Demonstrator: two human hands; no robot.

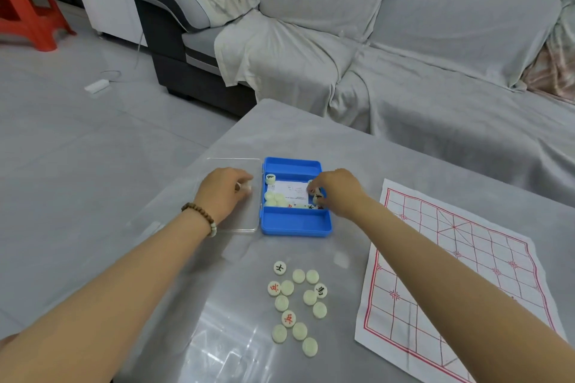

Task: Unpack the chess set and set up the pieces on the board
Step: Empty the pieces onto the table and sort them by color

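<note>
From the head view, looking down, both my arms reach out over the grey worktop (311, 134). The blue box (295, 225) of the chess set lies open near the middle of it, at the far end of my reach. Its clear lid (231, 159) lies flat just to its left, edge against edge. My left hand (225, 190), with a bead bracelet (203, 219) at the wrist, rests on that lid with the fingers curled under. Something pale shows at the fingertips, but I cannot tell whether the hand holds anything. My right hand (339, 193) dips into the right end of the box's middle compartment, its fingers curled down and pinching a black-marked piece (318, 196). More cream pieces in the box (275, 199) are heaped at the left end of the same compartment, beside a white leaflet (292, 190). Nearer to me, between my forearms, loose pieces (298, 305) lie flat in a scattered cluster on the worktop. Most are blank side up, two show red characters and two show black. The paper board (451, 274), white with a red grid, lies spread on the right, apart from the cluster, and my right forearm passes above it. Beyond the worktop stands a sofa (435, 25) under grey covers, and a red stool (28, 3) stands on the floor at far left.
</note>
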